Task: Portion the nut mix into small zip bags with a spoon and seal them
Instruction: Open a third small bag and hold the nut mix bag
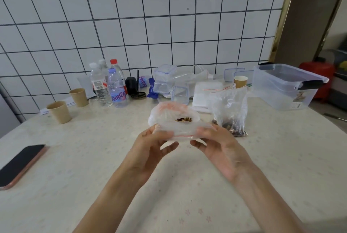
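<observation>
A small clear zip bag (172, 120) with a red zip strip is held above the table in front of me, with a few brown nuts showing inside. My left hand (152, 146) pinches its near left edge and my right hand (216, 144) pinches its near right edge along the red strip. Just to the right, a larger clear bag (230, 108) holding the dark nut mix stands on the table. No spoon is in sight.
A phone (20, 165) lies at the left edge. Two paper cups (58, 111) and several water bottles (109, 86) stand at the back left. Small clear boxes (165, 80), a stack of empty zip bags (208, 92), another cup (240, 81) and a big clear tub (285, 86) fill the back right.
</observation>
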{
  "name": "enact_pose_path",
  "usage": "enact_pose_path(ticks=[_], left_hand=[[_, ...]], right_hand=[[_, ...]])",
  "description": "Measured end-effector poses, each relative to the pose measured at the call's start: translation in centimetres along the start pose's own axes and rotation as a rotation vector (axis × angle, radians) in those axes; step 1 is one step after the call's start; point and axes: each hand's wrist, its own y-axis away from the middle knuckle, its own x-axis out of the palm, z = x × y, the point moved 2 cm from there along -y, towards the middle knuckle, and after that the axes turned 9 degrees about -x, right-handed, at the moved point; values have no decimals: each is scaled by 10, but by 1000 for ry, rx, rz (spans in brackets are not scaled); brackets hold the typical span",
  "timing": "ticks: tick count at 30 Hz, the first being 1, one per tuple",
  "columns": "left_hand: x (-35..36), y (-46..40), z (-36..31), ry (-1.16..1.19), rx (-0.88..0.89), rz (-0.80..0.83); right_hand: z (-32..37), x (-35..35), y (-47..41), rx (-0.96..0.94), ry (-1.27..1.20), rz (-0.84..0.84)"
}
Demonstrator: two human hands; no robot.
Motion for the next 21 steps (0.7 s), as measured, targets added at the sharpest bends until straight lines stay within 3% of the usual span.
enact_pose_path(ticks=[4,6,10,15,21], left_hand=[[3,1,5,-341,227,-327],[5,-1,9,-444,354,-458],[9,0,14,-472,488,-558],[-7,2,16,-398,461,-623],[-12,6,16,-289,317,-556]], right_hand=[[-5,0,0,-66,279,-197],[-10,3,-1,-73,267,-318],[-16,2,0,-49,197,-484],[-18,-7,-1,-29,54,-557],[-24,-13,-1,88,-157,-487]])
